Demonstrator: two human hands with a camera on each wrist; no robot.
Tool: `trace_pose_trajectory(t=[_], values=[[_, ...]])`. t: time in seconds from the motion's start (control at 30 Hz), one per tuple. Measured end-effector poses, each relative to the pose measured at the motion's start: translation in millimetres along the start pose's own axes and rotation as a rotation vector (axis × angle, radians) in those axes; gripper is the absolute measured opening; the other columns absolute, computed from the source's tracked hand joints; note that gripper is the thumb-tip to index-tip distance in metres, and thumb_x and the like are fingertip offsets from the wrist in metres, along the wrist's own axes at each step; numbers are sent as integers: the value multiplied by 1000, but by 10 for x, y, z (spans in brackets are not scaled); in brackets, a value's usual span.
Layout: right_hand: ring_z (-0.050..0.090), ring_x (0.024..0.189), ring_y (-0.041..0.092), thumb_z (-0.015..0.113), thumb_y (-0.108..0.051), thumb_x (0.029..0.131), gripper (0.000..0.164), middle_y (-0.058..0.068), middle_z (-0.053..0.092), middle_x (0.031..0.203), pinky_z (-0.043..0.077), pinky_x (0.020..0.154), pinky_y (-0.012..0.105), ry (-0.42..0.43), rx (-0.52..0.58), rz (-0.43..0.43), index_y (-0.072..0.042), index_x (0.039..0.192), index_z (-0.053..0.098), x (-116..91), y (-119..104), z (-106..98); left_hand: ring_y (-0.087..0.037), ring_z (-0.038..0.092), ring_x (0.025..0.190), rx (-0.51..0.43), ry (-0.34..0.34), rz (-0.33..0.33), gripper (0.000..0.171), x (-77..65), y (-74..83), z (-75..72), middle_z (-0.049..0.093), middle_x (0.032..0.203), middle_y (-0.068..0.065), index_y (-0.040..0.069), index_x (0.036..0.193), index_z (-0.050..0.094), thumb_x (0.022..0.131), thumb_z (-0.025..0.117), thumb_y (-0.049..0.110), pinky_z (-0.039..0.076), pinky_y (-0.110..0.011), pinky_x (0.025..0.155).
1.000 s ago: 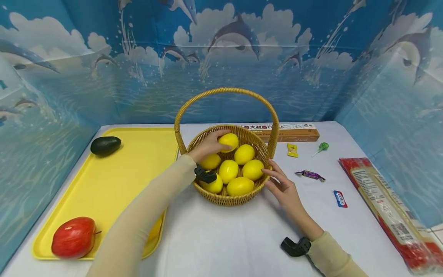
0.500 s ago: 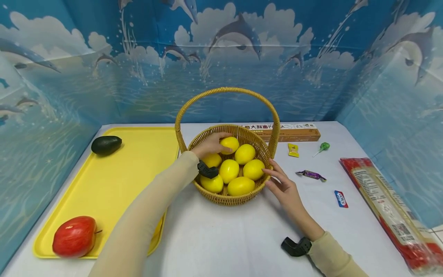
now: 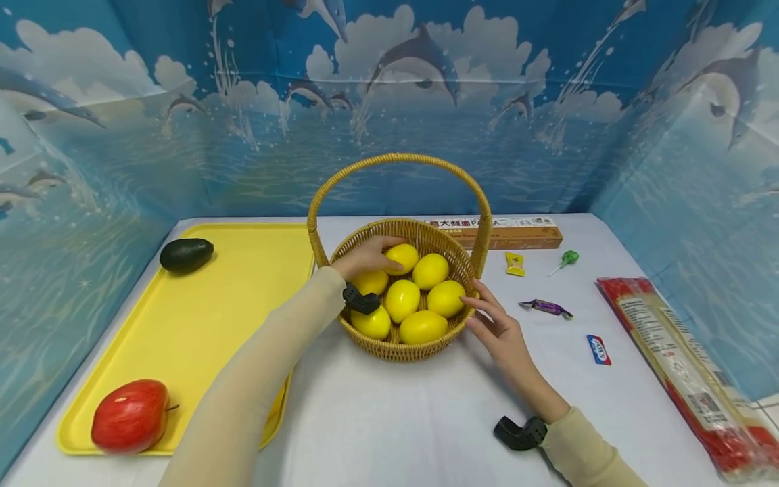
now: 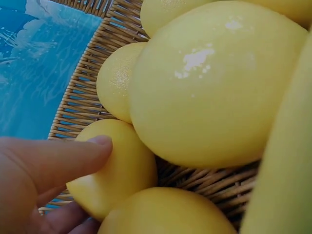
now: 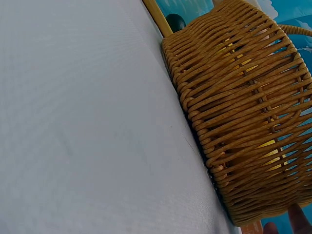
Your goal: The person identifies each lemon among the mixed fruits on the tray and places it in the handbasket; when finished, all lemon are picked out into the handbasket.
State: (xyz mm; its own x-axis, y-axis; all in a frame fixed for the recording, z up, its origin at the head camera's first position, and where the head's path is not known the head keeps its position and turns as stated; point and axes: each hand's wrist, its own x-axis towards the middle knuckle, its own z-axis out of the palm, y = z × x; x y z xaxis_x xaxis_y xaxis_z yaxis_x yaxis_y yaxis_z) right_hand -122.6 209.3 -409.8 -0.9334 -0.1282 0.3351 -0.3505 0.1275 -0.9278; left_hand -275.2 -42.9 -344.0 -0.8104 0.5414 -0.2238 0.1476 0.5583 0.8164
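A round wicker basket (image 3: 398, 353) with a tall arched handle holds several yellow lemons (image 3: 422, 328). My left hand (image 3: 364, 258) reaches over its left side and grips a lemon (image 3: 404, 258) near the back, thumb on the near side and fingers behind. In the left wrist view, the thumb of my left hand (image 4: 53, 163) presses on that lemon (image 4: 122, 168), with other lemons close around it. My right hand (image 3: 502, 335) holds the basket's right rim, fingertips over the edge. The right wrist view shows the basket's woven side (image 5: 243, 107) and only some fingertips (image 5: 298, 218).
Left of the basket lies a yellow tray (image 3: 213, 325) with an avocado (image 3: 186, 256) and a red apple (image 3: 130, 416). A pasta box (image 3: 517, 233) lies behind. To the right are wrapped candies (image 3: 546, 308), a green lollipop (image 3: 569, 258) and a long red packet (image 3: 675, 365).
The lemon in my left hand is slightly lower in the basket than a second ago. The right hand and the basket have stayed in place.
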Motion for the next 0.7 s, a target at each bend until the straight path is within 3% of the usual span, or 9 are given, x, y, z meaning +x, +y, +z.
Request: trace_pose_trajectory(t=[0.17, 0.27, 0.37, 0.47, 0.53, 0.63, 0.7], values=[[20, 137, 18, 54, -1, 94, 32, 2, 26, 151, 25, 103, 51, -3, -10, 16, 5, 126, 55, -1, 4, -4, -24, 36, 129, 77, 35, 15, 59, -44, 32, -7, 39, 143, -8, 9, 143, 39, 90, 63, 8, 33, -37, 101], [20, 137, 18, 53, -1, 95, 32, 3, 26, 151, 25, 102, 51, -8, -14, 22, 5, 126, 54, -14, 13, -4, -24, 36, 129, 194, 40, 28, 58, -114, 91, 11, 39, 143, -8, 10, 144, 38, 91, 62, 8, 33, -38, 101], [19, 138, 18, 53, 0, 95, 32, 3, 26, 151, 25, 102, 52, -4, -16, 16, 5, 126, 54, -9, 22, -3, -26, 34, 130, 343, 44, 87, 59, -257, 210, 23, 36, 145, -9, 10, 145, 36, 92, 61, 13, 30, -39, 103], [18, 138, 17, 53, 0, 95, 32, 3, 26, 151, 25, 103, 52, -3, -13, 11, 4, 126, 55, -2, 31, -9, -26, 29, 133, 452, 36, 178, 61, -539, 361, 32, 31, 148, -10, 11, 147, 32, 94, 60, 21, 26, -41, 106], [18, 138, 17, 53, -1, 95, 32, 3, 26, 151, 25, 103, 51, -10, -18, 11, 4, 127, 54, 7, 32, -19, -25, 25, 135, 458, 9, 259, 62, -789, 432, 27, 28, 149, -11, 11, 147, 31, 94, 59, 25, 25, -42, 106], [20, 137, 17, 55, -2, 94, 33, 3, 27, 150, 26, 102, 50, -30, -41, 27, 4, 126, 55, 12, 5, -66, -18, 23, 136, 357, -89, 372, 60, -1212, 471, -23, 27, 150, -5, 15, 147, 32, 95, 57, 30, 25, -41, 106], [22, 137, 17, 55, -6, 95, 33, 3, 30, 149, 28, 102, 51, -45, -91, 50, 2, 127, 55, 13, -61, -134, -13, 24, 135, 251, -169, 410, 57, -1496, 451, -100, 30, 149, 2, 18, 147, 34, 95, 56, 30, 26, -39, 106]])
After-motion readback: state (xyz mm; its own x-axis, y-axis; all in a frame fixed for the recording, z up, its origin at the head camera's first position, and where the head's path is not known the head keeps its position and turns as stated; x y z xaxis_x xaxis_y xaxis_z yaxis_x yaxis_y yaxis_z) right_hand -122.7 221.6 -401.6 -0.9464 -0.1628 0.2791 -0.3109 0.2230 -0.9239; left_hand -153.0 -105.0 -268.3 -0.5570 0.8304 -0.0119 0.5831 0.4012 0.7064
